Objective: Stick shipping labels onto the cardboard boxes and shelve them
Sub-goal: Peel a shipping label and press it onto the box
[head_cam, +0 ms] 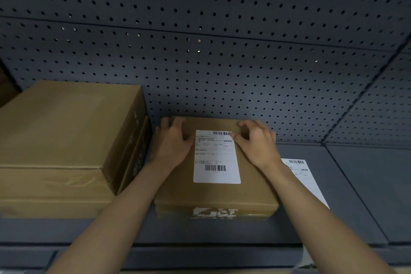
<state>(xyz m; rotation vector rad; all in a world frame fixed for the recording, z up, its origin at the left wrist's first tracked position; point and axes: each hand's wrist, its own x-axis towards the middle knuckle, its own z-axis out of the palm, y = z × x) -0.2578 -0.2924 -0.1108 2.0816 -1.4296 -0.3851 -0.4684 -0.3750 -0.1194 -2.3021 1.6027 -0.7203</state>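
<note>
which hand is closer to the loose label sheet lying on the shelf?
Right. The right hand rests on the far right corner of the small box, just left of the loose label sheet; the left hand is on the box's far left side.

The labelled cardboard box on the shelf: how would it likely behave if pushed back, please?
The labelled cardboard box looks low and wide, so it probably slides rather than tips. The shelf looks smooth, so little drag is likely.
</note>
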